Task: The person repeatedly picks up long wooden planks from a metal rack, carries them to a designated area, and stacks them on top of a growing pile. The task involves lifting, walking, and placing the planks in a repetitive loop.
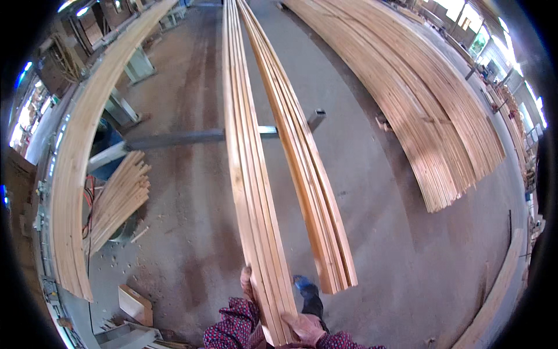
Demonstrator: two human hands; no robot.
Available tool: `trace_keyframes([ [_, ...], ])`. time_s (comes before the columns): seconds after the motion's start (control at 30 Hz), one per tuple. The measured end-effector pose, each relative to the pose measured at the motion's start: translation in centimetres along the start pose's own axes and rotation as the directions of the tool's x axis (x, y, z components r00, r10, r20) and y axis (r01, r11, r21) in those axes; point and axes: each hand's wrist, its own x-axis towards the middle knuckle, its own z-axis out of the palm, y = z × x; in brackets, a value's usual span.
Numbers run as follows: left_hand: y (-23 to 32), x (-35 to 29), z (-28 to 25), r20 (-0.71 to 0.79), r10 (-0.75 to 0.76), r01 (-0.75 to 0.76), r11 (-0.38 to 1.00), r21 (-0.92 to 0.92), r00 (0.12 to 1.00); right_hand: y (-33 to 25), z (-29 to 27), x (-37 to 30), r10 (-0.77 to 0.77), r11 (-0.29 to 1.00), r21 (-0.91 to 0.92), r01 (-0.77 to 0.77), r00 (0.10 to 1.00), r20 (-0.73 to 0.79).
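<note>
A bundle of long, narrow wooden boards [256, 203] runs from my body far ahead, its near end at the lower edge. My left hand [247, 284] is closed on the bundle's left side, its thumb showing and its other fingers hidden. Close to the near end, my right hand [305, 328] grips the right side, with its fingertips partly out of sight. To the right lies a second bundle of wooden boards [308, 192], apart from the first at this end and converging with it far away. A metal crossbar [267, 131] passes beneath both bundles.
On the right lies a wide stack of long boards [430, 134]. A long board surface [78, 157] stretches along the left, beside a pile of short wood strips [119, 198]. A wooden block [135, 304] and scraps are on the floor at lower left.
</note>
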Motion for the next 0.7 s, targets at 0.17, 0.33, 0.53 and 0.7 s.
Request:
trace_keyframes([
  [0.17, 2.3, -0.2, 1.9, -0.051, 0.012, -0.004, 0.988, 0.154, 0.999, -9.6, 1.0, -4.7, 0.202, 0.858, 0.493, -0.142, 0.977, -0.071],
  [0.33, 1.4, -1.4, 6.3, 0.024, 0.002, -0.005, 0.993, 0.117, 1.000, -9.6, 1.3, -5.6, 0.144, 0.830, 0.551, -0.086, 0.988, -0.063],
  [0.53, 2.1, -2.7, 9.5, 0.012, 0.154, -0.152, 0.955, 0.255, 0.988, -10.1, 1.2, -8.0, 0.115, 0.802, 0.595, -0.053, 0.991, -0.067],
  [0.7, 1.9, -2.6, 11.1, 0.024, 0.148, -0.149, 0.940, 0.308, 0.989, -10.1, 1.0, -9.2, 0.076, 0.782, 0.624, -0.002, 0.993, -0.092],
])
